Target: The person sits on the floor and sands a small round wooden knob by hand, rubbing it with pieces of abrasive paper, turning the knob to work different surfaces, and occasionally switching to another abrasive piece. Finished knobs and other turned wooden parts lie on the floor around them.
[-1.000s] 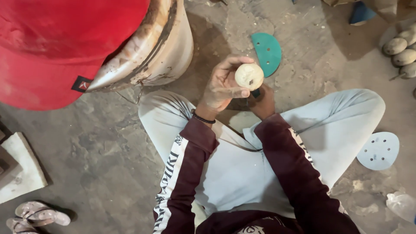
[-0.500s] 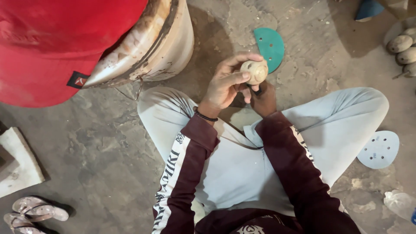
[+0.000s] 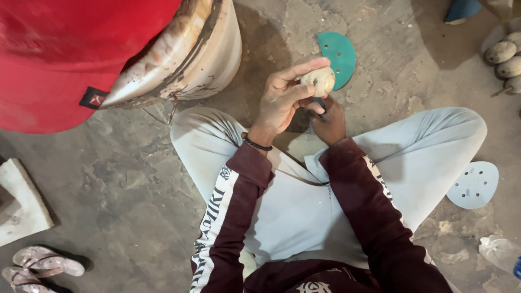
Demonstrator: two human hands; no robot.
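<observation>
Pinching a pale round ball [image 3: 319,80] in my left grip [image 3: 285,97], I keep my right grip [image 3: 329,116] beneath it, closed around a small blue tool [image 3: 320,103].

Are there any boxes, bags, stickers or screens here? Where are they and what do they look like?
No boxes, signs or screens show.
Small label: on the red cap's brim, upper left; a dark rectangle with a little red and white mark.
Clear plastic bag: on the floor at the lower right edge; crumpled, see-through.

Dim, even light throws soft shadows on the floor [image 3: 135,190]; the near red cap brim [image 3: 65,59] is blurred.
</observation>
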